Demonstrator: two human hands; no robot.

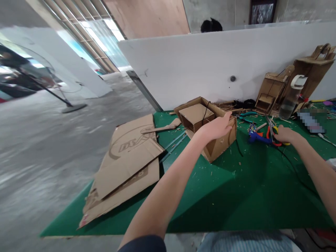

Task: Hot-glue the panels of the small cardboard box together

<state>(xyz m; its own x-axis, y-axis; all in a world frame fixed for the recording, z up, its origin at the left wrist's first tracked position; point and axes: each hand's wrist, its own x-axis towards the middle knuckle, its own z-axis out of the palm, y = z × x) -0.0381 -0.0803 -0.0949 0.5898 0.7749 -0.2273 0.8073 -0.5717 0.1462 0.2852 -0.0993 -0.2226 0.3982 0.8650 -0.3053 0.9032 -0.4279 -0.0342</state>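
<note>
An open cardboard box (222,143) with a smaller cardboard box (195,115) inside stands on the green table. A thin black cord runs over the inner box. My left hand (216,127) is on the outer box's right side, its fingers closed at the rim and partly hidden. Over on the right, my right hand (286,134) closes around the handles of scissors (270,125), whose blades point away from me. Red and yellow handle parts show by the fingers, and I cannot tell whether a second tool lies there. A blue glue gun (258,137) lies just left of them.
Flattened cardboard sheets (128,157) cover the table's left end. Teal-handled pliers (248,114) lie behind the glue gun. A water bottle (290,99), cardboard models (271,91) and a phone (311,120) stand or lie at back right. A white partition (194,70) borders the table's back.
</note>
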